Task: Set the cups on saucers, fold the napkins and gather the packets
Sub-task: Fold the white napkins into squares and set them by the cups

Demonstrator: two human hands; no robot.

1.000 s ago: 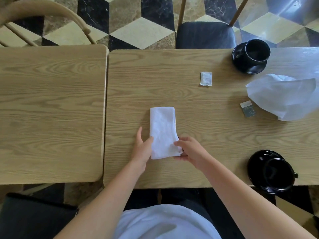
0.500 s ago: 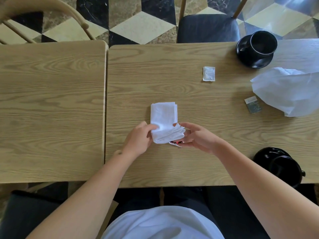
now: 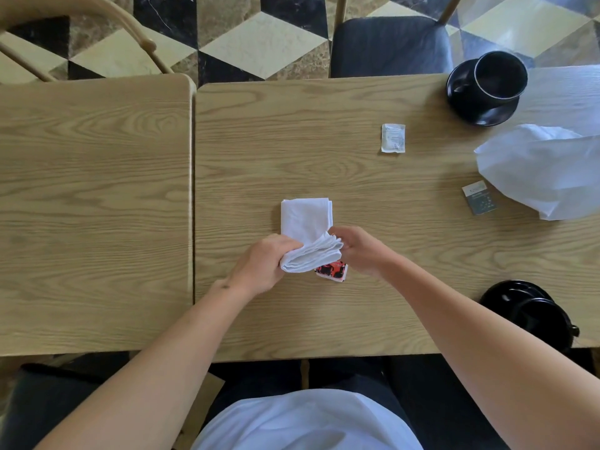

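A white folded napkin lies mid-table with its near end lifted and curled over. My left hand grips that curled end from the left, and my right hand holds it from the right. A red and black packet lies on the table under the lifted end. A white packet and a grey packet lie farther right. A black cup stands on a black saucer at the far right. Another black cup sits on a saucer at the near right edge.
An unfolded white napkin lies crumpled at the right edge. A second wooden table adjoins on the left. A dark-seated chair stands across the table, and a wooden chair back curves at the far left.
Both hands have lifted the napkin's near end and rolled it back toward the far end, uncovering the red and black packet beneath it.
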